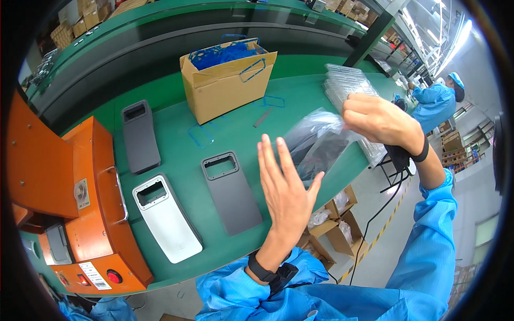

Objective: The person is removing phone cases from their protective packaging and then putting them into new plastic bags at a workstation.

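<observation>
A green desk (pixel 179 160) curves across the middle of the frame. Behind it, at upper left, runs a long green-topped counter (pixel 176 10) with a dark side, with cartons (pixel 91 20) beyond. A dark green post (pixel 375 38) slants at upper right, near bright strip lights (pixel 455 48). The pale grey floor (pixel 369 191) at lower right carries a yellow-and-black stripe (pixel 382 230); racks with cartons (pixel 455 152) stand near the right edge.

— What colours are you wearing?
— I'm wearing blue sleeves (pixel 428 230) and black wristbands (pixel 261 269).
— And nearby?
— I'm seeing an orange machine (pixel 91 171), a green tabletop (pixel 179 155), two dark grey panels (pixel 235 200), one white panel (pixel 171 230), a clear bag (pixel 316 142), a brown carton (pixel 230 93) showing blue pieces (pixel 222 56).
</observation>
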The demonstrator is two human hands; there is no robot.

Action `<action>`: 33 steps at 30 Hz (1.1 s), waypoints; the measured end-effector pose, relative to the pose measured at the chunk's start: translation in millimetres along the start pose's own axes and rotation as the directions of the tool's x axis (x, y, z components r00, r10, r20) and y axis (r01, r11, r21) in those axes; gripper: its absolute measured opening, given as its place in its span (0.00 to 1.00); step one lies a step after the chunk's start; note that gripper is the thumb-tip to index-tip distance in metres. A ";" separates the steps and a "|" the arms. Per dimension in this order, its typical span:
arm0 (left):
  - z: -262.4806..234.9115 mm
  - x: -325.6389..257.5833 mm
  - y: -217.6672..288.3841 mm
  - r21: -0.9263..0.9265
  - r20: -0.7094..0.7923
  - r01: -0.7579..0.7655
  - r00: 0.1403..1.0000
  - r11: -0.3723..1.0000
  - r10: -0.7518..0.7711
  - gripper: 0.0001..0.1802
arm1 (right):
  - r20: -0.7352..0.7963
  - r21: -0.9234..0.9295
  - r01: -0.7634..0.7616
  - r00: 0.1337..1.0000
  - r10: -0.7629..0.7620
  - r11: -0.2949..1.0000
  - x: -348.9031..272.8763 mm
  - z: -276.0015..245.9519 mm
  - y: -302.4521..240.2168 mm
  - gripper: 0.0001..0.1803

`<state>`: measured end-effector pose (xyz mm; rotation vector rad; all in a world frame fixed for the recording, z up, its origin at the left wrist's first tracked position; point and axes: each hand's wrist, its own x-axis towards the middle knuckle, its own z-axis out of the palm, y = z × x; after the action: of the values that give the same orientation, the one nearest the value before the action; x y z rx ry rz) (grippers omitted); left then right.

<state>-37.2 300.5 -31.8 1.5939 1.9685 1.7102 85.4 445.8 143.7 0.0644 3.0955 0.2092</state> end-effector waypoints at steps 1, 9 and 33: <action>-0.6 -0.9 -2.9 0.000 0.001 0.000 1.000 1.000 0.000 0.61 | 0.013 -0.036 -0.017 1.000 0.018 0.999 -0.8 -11.4 -0.9 0.12; 6.8 -8.7 -10.5 -0.038 0.173 0.149 0.975 0.988 -0.140 0.65 | -0.042 -0.054 0.015 0.999 -0.017 0.998 -0.1 -21.7 0.2 0.11; 7.4 -0.6 -9.4 -0.320 0.276 0.203 0.954 0.925 -0.113 0.22 | 0.011 0.105 0.078 0.997 -0.079 0.991 -17.8 -25.7 -15.5 0.12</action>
<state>-38.0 306.6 -42.1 1.4040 1.5300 1.5892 101.5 426.3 167.7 -0.0526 3.0844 0.0432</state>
